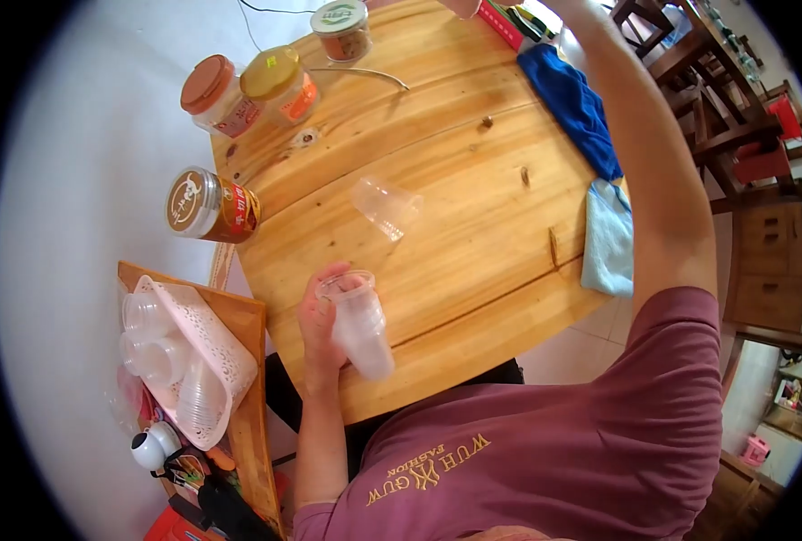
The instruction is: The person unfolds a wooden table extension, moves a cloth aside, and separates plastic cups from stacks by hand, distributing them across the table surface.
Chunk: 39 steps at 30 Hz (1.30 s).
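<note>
Two hands: the held cup [360,329] is gripped by the left hand [318,320]; by the right hand [563,5], reached far forward, the upper edge of the view is crossed, so its opening and any hold cannot be told.
Left grip: the fingers are partly curled, the cup being clasped from its left side near the rim, with the thumb laid along the wall.
Held cup: its mouth is pointed away from the body and a little left; its long axis is slanted, the narrower base being directed toward the shirt [509,433] and rightward. It is held over the near part of the wooden table [473,298]; whether others are nested inside cannot be told.
Loose cup: on the table, beyond the left hand and slightly right of it, a clear cup [386,207] is laid on its side, its mouth turned rightward and toward the body, its base turned away.
Basket: left of the left hand, clear cups [162,361] are held in a pink basket [225,347].
Jars: beyond the left hand, a brown-lidded jar [212,206], an orange-lidded jar [221,99], a yellow-lidded jar [279,86] and a white-lidded jar [341,32] are ranged along the table's left side.
Cloths: beside the right forearm [658,171], a dark blue cloth [571,108] and a light blue cloth [608,239] are laid.
</note>
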Motion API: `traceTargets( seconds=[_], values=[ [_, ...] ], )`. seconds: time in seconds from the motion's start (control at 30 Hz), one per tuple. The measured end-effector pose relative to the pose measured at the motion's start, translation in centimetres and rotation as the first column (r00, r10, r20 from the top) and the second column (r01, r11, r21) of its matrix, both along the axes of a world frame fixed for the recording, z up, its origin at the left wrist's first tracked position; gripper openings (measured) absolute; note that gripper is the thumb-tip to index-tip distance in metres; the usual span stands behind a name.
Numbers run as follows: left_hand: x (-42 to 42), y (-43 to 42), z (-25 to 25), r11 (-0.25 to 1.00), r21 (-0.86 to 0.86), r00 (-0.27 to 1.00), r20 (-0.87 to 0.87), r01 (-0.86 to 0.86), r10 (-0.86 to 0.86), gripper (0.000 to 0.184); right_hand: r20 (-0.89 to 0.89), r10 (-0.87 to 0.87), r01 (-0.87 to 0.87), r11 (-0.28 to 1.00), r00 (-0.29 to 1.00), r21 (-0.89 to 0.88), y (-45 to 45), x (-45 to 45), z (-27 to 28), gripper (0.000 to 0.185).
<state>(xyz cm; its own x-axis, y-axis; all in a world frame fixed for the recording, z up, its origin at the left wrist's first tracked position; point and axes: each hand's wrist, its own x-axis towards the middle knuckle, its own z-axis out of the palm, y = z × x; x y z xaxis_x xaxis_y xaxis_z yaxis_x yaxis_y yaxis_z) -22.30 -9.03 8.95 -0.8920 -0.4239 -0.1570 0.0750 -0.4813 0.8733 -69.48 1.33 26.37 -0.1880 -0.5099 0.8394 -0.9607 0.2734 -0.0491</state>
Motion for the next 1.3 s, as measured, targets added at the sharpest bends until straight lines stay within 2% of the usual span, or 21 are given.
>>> traceTargets(
  seconds=[0.07,0.1,0.17,0.23,0.27,0.33,0.4,0.47,0.5,0.53,0.6,0.63,0.67,0.73,0.77,0.8,0.87,0.93,1.0,1.13,1.3],
  values=[
    [0.2,-0.1,0.0,1.0,0.002,1.0,0.005,-0.001,0.001,0.081,0.039,-0.087,0.079,0.98,0.995,0.184,-1.0,0.7,-3.1,0.035],
    [0.2,-0.2,0.0,1.0,0.009,1.0,0.01,0.003,-0.003,0.083,0.037,-0.085,0.077,0.981,0.996,0.18,-1.1,1.0,-4.4,0.035],
    [0.1,-0.2,0.2,1.0,0.016,1.0,0.016,0.02,-0.02,0.084,0.121,-0.081,0.005,0.85,0.989,0.527,-0.6,1.5,-7.6,0.037],
    [-0.1,-0.4,0.4,0.999,0.027,0.999,0.022,0.037,-0.038,0.085,0.214,0.055,-0.16,0.843,0.975,0.514,0.1,-1.0,-14.3,0.048],
    [-0.1,-0.4,0.3,0.999,0.036,0.999,0.027,0.04,-0.041,0.085,0.215,0.06,-0.165,0.841,0.975,0.515,-0.2,-0.8,-13.9,0.048],
    [0.0,-0.3,0.3,0.998,0.054,0.998,0.04,0.039,-0.041,0.085,0.238,-0.214,0.028,0.796,0.947,0.604,-0.3,0.1,-12.7,0.046],
    [-0.1,-0.3,0.5,0.998,0.045,0.999,0.028,0.032,-0.034,0.085,0.156,-0.137,0.067,0.92,0.978,0.387,-0.9,-0.1,-12.9,0.044],
    [-0.2,-0.3,0.7,0.999,0.035,0.999,0.034,0.024,-0.026,0.085,0.226,-0.144,0.018,0.878,0.963,0.479,-1.5,-0.5,-11.7,0.039],
    [-0.2,-0.3,0.8,0.999,0.025,0.999,0.033,0.031,-0.032,0.085,0.186,-0.057,-0.023,0.914,0.981,0.405,-2.0,1.4,-10.7,0.035],
    [-0.1,-0.4,0.8,0.999,0.023,0.999,0.035,0.037,-0.038,0.085,0.187,-0.063,-0.018,0.915,0.98,0.403,-2.2,1.3,-11.0,0.035],
    [0.1,-0.5,1.0,0.99,0.128,0.998,0.021,0.059,-0.062,0.088,0.281,-0.231,-0.04,0.702,0.932,0.711,-2.0,0.0,-12.2,0.035],
    [0.0,-0.5,0.9,0.989,0.128,0.997,0.022,0.068,-0.072,0.088,0.237,-0.17,-0.012,0.788,0.957,0.616,-1.9,-0.5,-13.1,0.035],
    [0.0,-0.5,0.7,0.991,0.117,0.998,0.006,0.058,-0.059,0.088,0.238,-0.172,-0.011,0.788,0.956,0.616,-2.1,0.1,-12.0,0.035],
    [0.4,-0.4,0.7,0.992,0.117,0.999,0.004,0.042,-0.042,0.088,0.057,-0.138,0.084,0.83,0.989,0.551,-2.3,2.0,-9.2,0.038],
    [0.3,-0.3,1.1,0.994,0.102,0.999,0.017,0.04,-0.042,0.089,0.09,-0.195,0.162,0.943,0.977,0.292,-2.2,2.4,-10.1,0.035],
    [0.1,-0.2,1.4,0.995,0.09,0.999,0.025,0.042,-0.044,0.089,0.184,-0.095,0.038,0.956,0.978,0.29,-0.8,2.1,-9.7,0.034],
    [0.0,-0.2,1.3,0.995,0.086,0.999,0.022,0.042,-0.044,0.089,0.2,-0.043,-0.001,0.977,0.979,0.215,2.3,3.6,-9.0,0.032],
    [-0.1,-0.1,1.3,0.996,0.084,0.999,0.019,0.04,-0.042,0.089,0.478,-0.021,-0.075,0.98,0.878,0.182,5.8,7.2,-7.5,0.032],
    [-0.3,0.0,1.4,0.995,0.093,1.0,0.0,0.025,-0.025,0.089,0.466,-0.135,0.027,0.972,0.874,0.232,10.7,8.5,-8.0,0.033],
    [-0.3,-0.3,0.7,0.991,0.118,0.998,-0.034,0.055,-0.051,0.082,0.696,-0.206,0.07,0.973,0.687,0.219,17.4,13.1,-7.8,0.025],
    [-0.3,-0.3,1.6,0.997,0.01,0.997,0.002,0.079,-0.079,0.078,0.819,-0.09,-0.031,0.991,0.567,0.131,17.9,21.2,-7.2,0.022]
  ],
)
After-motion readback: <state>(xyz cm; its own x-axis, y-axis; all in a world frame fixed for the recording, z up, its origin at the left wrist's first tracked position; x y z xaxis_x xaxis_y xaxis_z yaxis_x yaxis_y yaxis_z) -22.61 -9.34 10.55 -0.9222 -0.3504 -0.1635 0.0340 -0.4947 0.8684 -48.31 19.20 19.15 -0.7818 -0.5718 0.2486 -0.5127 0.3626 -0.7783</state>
